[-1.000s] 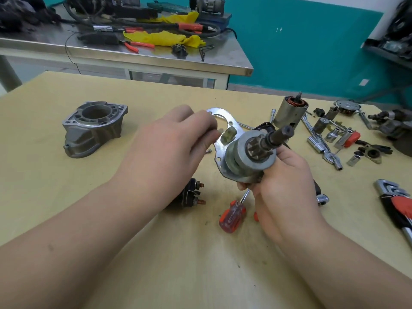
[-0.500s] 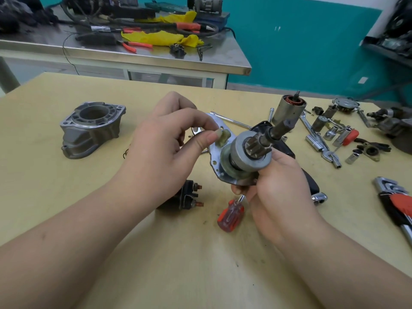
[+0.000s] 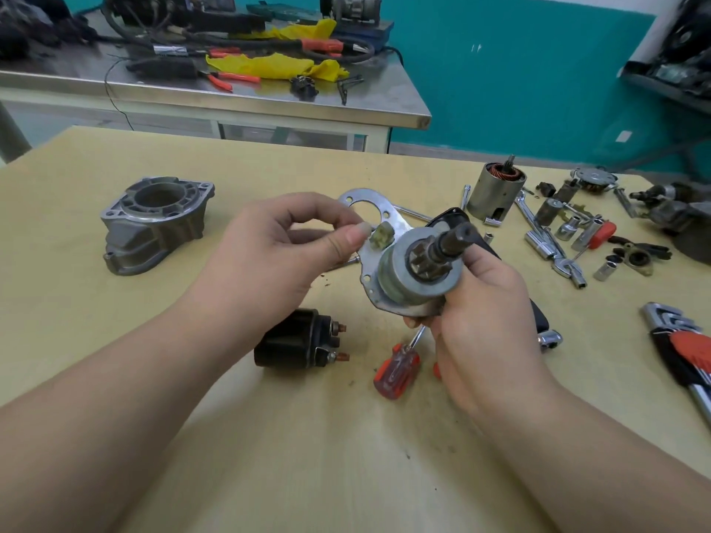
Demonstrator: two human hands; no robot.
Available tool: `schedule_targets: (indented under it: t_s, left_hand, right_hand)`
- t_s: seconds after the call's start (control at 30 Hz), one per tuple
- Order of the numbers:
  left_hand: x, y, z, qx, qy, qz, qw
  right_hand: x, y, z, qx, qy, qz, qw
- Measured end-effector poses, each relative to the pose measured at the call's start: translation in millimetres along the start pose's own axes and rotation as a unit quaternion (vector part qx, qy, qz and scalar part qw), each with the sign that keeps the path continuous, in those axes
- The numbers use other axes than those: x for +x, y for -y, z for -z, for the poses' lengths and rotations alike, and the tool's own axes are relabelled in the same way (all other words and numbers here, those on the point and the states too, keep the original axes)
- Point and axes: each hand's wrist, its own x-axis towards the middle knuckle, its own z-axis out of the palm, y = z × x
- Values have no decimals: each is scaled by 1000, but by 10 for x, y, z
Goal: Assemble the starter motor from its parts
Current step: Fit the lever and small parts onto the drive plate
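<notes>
My right hand grips the drive assembly from below, a grey clutch drum with a pinion and a dark shaft pointing up right. A flat metal plate sits behind the drum. My left hand pinches at a small beige plastic piece on the plate with thumb and forefinger. The grey aluminium nose housing stands on the table at the left. A black solenoid lies under my left wrist. The motor body with copper windings stands at the back right.
A red-handled screwdriver lies below the assembly. Sockets, wrenches and small parts are scattered at the right, and a hex key set lies near the right edge. A steel bench with tools and a yellow cloth stands behind the wooden table.
My left hand has shifted left and uncovered the solenoid. The plate's upper loop shows again above my fingers. The assembly in my right hand stays in about the same place.
</notes>
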Motion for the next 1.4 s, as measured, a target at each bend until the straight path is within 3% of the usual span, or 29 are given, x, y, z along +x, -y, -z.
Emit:
schedule_targets:
  t_s: [0.17, 0.3, 0.47, 0.67, 0.87, 1.03, 1.13, 1.2, 1.27, 1.33, 1.4]
  left_hand:
    - [40, -103, 83, -143, 17, 52, 988]
    - [94, -268, 79, -20, 46, -15, 999]
    - [183, -537, -11, 94, 85, -29, 992]
    - [380, -825, -105, 198, 138, 14, 970]
    - [499, -986, -191, 182, 167, 77, 966]
    - [535, -1104, -228, 189, 171, 62, 965]
    - [544, -1115, -240, 193, 145, 51, 969]
    - [540, -1089, -210, 175, 99, 46, 979]
    - [533, -1022, -165, 118, 33, 55, 991]
    - [527, -917, -130, 42, -39, 80, 995]
    - [499, -800, -132, -41, -106, 104, 988]
  right_hand:
    - [34, 40, 18, 18, 38, -18, 999]
    - [120, 179, 73, 83, 150, -95, 980]
    - [134, 293, 105, 110, 209, -116, 965]
    - [92, 363, 73, 121, 199, -158, 960]
    - [109, 446, 132, 111, 205, -127, 964]
    - [136, 517, 144, 65, 155, -87, 982]
    - [176, 533, 204, 17, 140, -58, 988]
    - [208, 547, 308, 67, 141, -89, 984]
    - [222, 514, 386, 165, 69, -122, 976]
    - [144, 425, 360, 185, -12, -135, 973]
    - [-1, 282, 232, 158, 1, -148, 976]
